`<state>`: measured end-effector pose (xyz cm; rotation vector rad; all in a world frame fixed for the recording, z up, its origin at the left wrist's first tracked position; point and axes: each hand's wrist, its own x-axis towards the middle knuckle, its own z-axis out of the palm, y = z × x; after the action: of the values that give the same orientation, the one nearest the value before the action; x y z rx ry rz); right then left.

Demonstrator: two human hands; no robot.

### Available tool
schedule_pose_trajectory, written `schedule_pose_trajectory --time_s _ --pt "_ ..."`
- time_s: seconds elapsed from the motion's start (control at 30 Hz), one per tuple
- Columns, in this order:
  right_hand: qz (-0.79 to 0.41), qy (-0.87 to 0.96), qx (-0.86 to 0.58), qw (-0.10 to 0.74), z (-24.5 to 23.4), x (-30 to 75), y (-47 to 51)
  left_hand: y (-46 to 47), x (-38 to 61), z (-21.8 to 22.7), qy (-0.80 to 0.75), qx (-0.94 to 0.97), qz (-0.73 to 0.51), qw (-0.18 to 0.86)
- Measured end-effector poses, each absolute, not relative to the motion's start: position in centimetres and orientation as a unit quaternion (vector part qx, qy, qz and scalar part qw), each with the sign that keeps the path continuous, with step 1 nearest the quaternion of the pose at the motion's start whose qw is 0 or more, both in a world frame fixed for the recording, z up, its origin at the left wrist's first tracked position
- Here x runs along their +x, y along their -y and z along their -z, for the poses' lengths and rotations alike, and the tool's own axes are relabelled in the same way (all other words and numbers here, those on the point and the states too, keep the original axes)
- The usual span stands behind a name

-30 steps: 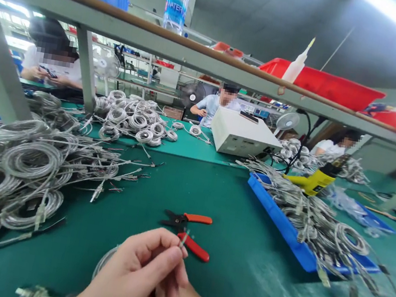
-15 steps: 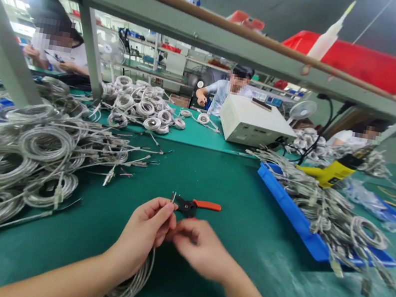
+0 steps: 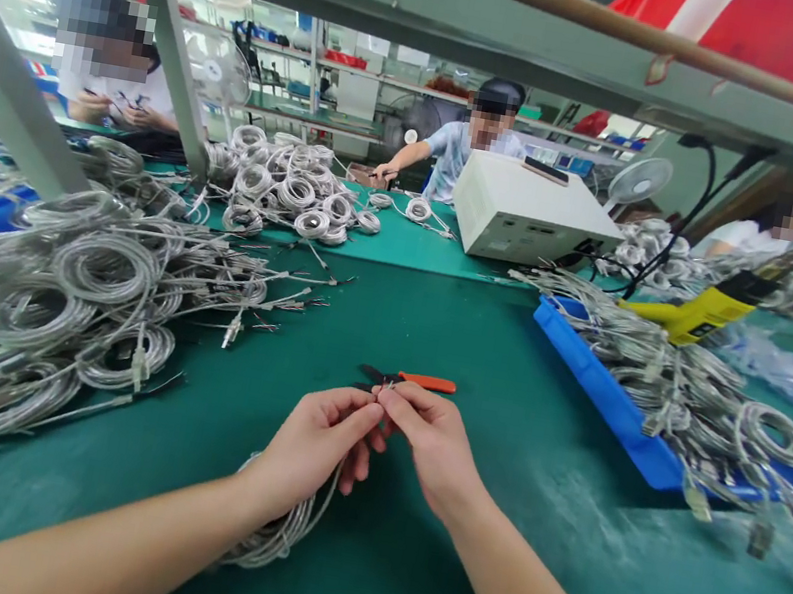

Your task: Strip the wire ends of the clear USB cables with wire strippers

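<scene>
My left hand (image 3: 323, 437) pinches the end of a coiled, clear-grey cable (image 3: 280, 539), whose loops hang below the palm and partly behind the wrist. Thumb and fingertips of my right hand (image 3: 431, 445) close on the thin wire ends (image 3: 387, 389) at that cable's tip, touching the left fingertips. How many wires the right fingers grip is too small to tell. Just beyond both hands lie wire strippers with an orange handle (image 3: 428, 382) and dark jaws, partly covered by the fingers.
Piled cable coils (image 3: 104, 268) cover the left side. A blue tray (image 3: 599, 402) of cables stands right, a yellow-black heat gun (image 3: 705, 313) above it. A white box-shaped device (image 3: 532, 213) stands at the back under a shelf beam (image 3: 414, 11). Co-workers sit beyond.
My right hand has come up to the wire ends and now pinches them; before, it was lower beside the left hand. The view has tilted down slightly.
</scene>
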<state>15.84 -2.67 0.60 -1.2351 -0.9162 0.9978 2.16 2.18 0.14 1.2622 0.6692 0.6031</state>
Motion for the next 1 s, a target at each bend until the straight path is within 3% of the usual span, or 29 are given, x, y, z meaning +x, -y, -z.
schedule_pose_trajectory --time_s 0.1,0.2,0.3,0.4,0.5,0.63,0.7,0.9,1.0 --pt "-0.406 0.381 -0.539 0.632 -0.9 16.0 2.7 -1.9 1.1 -1.5 -0.290 0.684 -0.252 0.620" --pt "-0.392 0.369 -0.537 0.649 -1.0 16.0 2.8 -1.0 -1.8 -2.4 -0.316 0.832 -0.179 0.419" --pt "-0.387 0.364 -0.533 0.659 -0.9 15.8 3.0 0.5 -5.1 -1.5 -0.346 0.900 -0.118 0.237" --pt "-0.389 0.364 -0.518 0.669 -0.9 15.7 3.3 1.5 -7.3 0.0 -0.344 0.921 -0.108 0.145" --pt "-0.395 0.342 -0.497 0.693 -1.3 15.7 3.4 1.1 -7.9 -0.6 -0.297 0.937 -0.104 0.153" --pt "-0.422 0.268 -0.473 0.725 -1.9 15.8 3.2 -0.2 -7.7 -4.9 -0.308 0.887 -0.128 0.320" --pt "-0.428 0.240 -0.464 0.738 -2.0 15.9 3.1 -0.1 -7.4 -6.2 -0.325 0.871 -0.124 0.346" --pt "-0.425 0.233 -0.472 0.736 -1.9 15.9 2.9 1.8 -6.6 -1.3 -0.329 0.930 -0.073 0.149" --pt "-0.425 0.240 -0.462 0.741 -2.3 16.1 3.1 1.6 -6.9 -0.7 -0.326 0.932 -0.064 0.142"
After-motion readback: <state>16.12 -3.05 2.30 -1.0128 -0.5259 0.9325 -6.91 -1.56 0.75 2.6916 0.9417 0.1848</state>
